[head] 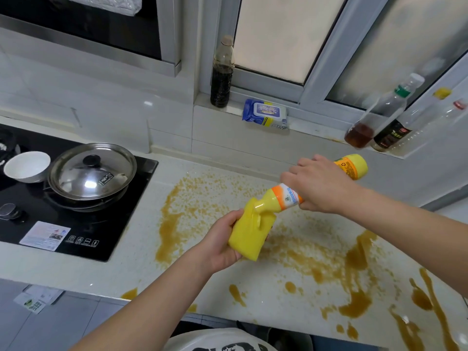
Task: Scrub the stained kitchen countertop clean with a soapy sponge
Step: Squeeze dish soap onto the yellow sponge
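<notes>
My left hand (217,243) grips a yellow sponge (249,231) above the pale countertop (141,262). My right hand (319,184) holds a yellow dish soap bottle (283,196) with an orange and white label, tipped mouth-down so its neck touches the top of the sponge. Brown-orange stains (316,264) are smeared and spattered over the countertop from the middle to the right front edge.
A black cooktop (83,231) lies at the left with a lidded steel pan (92,173) and a white bowl (26,167). On the window ledge stand a dark bottle (222,77), a blue wipes pack (264,115) and several sauce bottles (379,117).
</notes>
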